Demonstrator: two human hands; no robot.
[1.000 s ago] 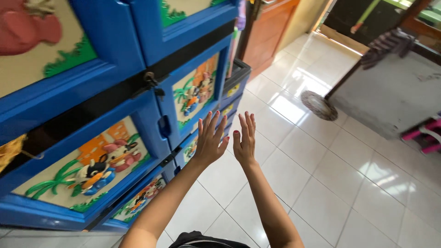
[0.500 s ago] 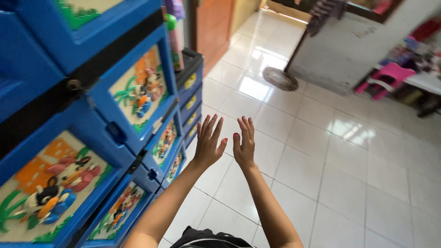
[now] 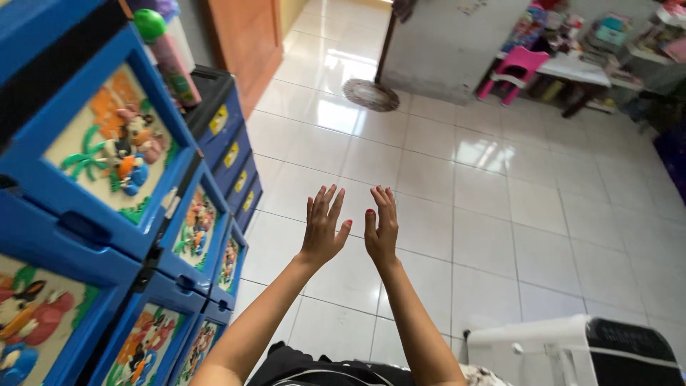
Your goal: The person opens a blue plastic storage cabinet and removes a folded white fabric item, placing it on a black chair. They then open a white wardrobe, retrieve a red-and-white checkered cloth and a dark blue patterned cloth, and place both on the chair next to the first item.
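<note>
Blue plastic drawer cabinet (image 3: 107, 236) with cream panels bearing colourful cartoon animals and green palms. Glossy white square floor tiles (image 3: 443, 186) with thin dark joints. Bright pink small plastic chair (image 3: 516, 68). Red-painted nails on left hand (image 3: 323, 230) and right hand (image 3: 382, 229).

Bare forearms, hands (image 3: 350, 229) (red-painted nails), dark garment.

a white tiled floor (image 3: 464, 214) shines with light. beyond it stands a grey wall panel (image 3: 443, 43), with a round fan base (image 3: 370, 94) on the tiles at its foot. a pink chair (image 3: 518, 68) sits just beside a cluttered table (image 3: 579, 71) at the far right. an orange wooden door (image 3: 243, 36) stands at the back left. a white and black plastic object (image 3: 572, 350) lies at the bottom right corner.
</note>
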